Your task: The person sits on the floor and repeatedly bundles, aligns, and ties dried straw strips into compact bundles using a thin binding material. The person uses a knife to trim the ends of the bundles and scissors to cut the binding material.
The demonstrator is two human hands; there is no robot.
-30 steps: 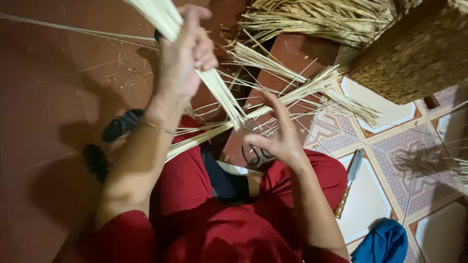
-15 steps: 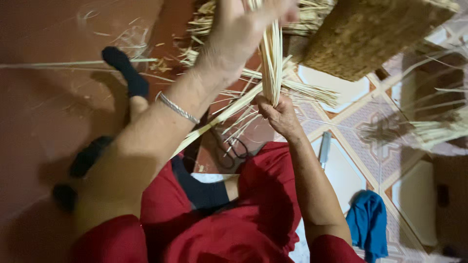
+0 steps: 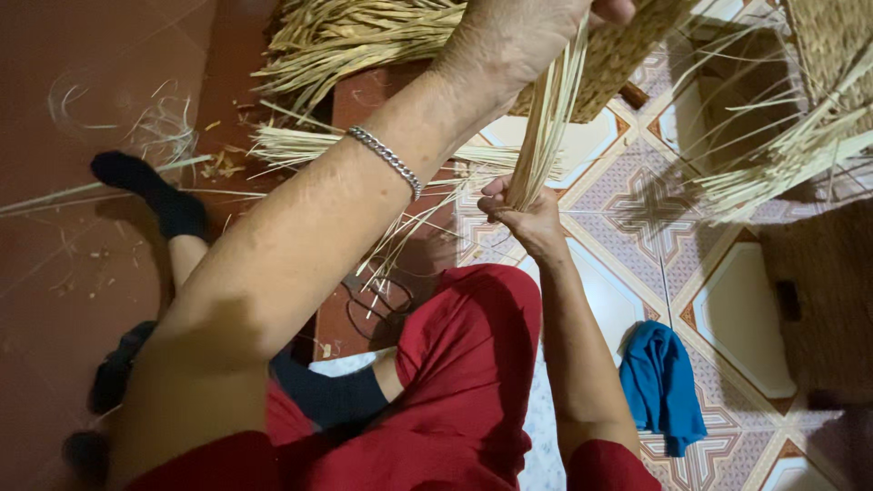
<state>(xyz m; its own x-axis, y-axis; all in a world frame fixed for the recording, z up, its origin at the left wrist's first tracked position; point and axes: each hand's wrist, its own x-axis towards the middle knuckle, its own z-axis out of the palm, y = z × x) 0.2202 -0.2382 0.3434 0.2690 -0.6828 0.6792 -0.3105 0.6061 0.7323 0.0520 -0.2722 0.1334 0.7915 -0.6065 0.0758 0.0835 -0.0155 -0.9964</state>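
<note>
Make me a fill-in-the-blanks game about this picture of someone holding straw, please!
1. The left hand and the right hand both grip a bundle of ____ strips.
2. A silver ____ sits on the left wrist.
3. The cloth on the tiled floor is ____.
4. The person's trousers are ____.

Missing words: straw; bracelet; blue; red
</note>
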